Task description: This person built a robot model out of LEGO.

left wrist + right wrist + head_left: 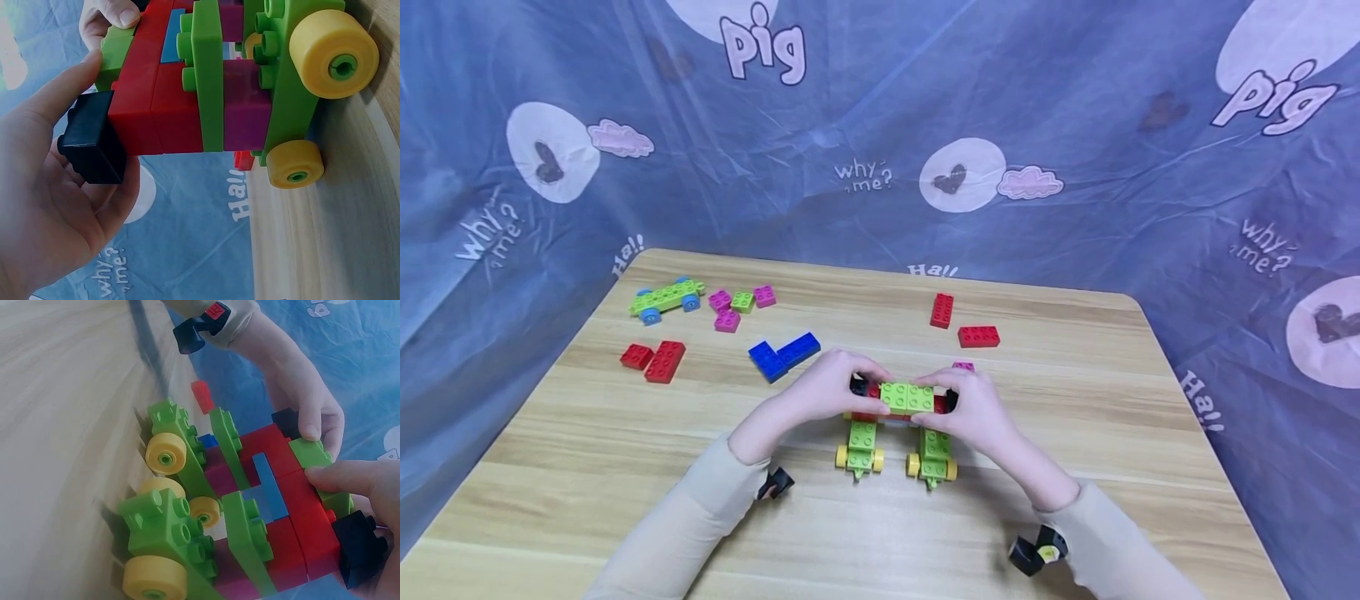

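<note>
Left hand [823, 387] and right hand [976, 414] are both curled, and opposite ends of a pair of light green bricks [907, 398] are pinched between thumbs and fingers, just below the centre of the head view.

Largest in the work is the brick structure [294, 522], stood on the table [587, 483] in the lower middle of the frame. It is carried on two wheeled bases, a left base [862, 437] and a right base [936, 446]; a spare wheeled base [666, 297] is left at the upper left. A red layer [140, 103] is laid across the top, where the green pair is set between two black bricks, one [97, 140] at each end.

The step in hand is judged to be the fitting of the green pair onto the red layer; whether it is fully seated cannot be told. For the next move, level pressure seems to be called for from both hands, since the wheels could be rolled by an uneven push.
</note>
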Motion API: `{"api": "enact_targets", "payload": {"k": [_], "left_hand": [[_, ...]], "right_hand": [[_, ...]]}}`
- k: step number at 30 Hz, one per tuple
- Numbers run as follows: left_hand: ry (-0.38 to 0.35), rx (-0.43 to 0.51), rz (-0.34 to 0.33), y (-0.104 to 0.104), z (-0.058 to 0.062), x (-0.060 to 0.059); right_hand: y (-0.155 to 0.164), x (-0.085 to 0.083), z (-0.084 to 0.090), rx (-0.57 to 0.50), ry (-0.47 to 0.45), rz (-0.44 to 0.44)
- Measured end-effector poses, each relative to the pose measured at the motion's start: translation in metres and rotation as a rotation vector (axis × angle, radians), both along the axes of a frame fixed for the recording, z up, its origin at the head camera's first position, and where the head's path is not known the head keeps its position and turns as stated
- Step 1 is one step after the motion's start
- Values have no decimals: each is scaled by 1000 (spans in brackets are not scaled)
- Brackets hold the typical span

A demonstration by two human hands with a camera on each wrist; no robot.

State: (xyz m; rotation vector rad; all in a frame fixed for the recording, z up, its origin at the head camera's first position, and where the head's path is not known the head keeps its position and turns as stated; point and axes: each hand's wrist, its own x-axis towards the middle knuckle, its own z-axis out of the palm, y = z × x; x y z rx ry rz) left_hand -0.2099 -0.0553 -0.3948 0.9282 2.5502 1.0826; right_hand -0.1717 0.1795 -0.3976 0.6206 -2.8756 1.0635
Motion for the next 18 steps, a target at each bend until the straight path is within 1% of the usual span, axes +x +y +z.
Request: {"api": "enact_targets", "payload": {"k": [4,12,18], "left_hand": [[-4,1,3,0,-1,0],[-1,-1,2,0,-2,1],[-10,2,11,0,-1,0]], "right_hand": [[-1,0,-1,-3,4,-5],[1,-2,-1,17,5,22],[0,-3,1,10,3,24]]}}
